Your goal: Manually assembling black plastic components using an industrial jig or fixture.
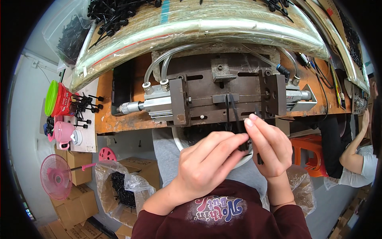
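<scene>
Both my hands are raised over my lap, close together in front of a dark metal clamping fixture (246,89). My left hand (211,159) pinches a few thin black plastic rods (238,121), whose upper ends reach toward the small grey block (225,98) in the middle of the fixture. Beside it, my right hand (272,149) has its fingers closed round another thin black rod (260,160), which pokes out below them. The fingers hide most of this rod. A white bowl or bucket (178,138) shows partly beneath my hands.
Metal air cylinders (159,104) with clear hoses flank the fixture. A plastic-covered shelf (207,28) holds black parts. At left stand a red tub (63,101), a pink cup (63,130) and a pink fan (57,176). An orange stool (308,153) and another person (360,159) are at right.
</scene>
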{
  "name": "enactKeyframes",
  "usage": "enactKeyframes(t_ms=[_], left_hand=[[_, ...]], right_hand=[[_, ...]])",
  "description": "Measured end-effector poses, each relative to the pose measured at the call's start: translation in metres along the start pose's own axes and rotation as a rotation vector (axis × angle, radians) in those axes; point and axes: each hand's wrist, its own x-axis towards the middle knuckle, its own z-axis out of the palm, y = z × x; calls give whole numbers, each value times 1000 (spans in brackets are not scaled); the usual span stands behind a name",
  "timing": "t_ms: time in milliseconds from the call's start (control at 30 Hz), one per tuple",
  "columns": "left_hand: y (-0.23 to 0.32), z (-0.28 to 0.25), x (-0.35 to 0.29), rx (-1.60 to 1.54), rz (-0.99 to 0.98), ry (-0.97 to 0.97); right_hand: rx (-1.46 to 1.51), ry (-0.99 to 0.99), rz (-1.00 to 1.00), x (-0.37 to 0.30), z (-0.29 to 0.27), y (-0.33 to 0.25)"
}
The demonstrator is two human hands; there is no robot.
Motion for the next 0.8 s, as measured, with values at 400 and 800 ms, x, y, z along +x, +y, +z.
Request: enactKeyframes(t_ms=[400,800], left_hand=[[-23,9,9,508,69,-146],[-22,5,13,463,3,-158]], right_hand=[[347,116,183,-8,-9,-5],[281,-16,216,-17,-11,-8]])
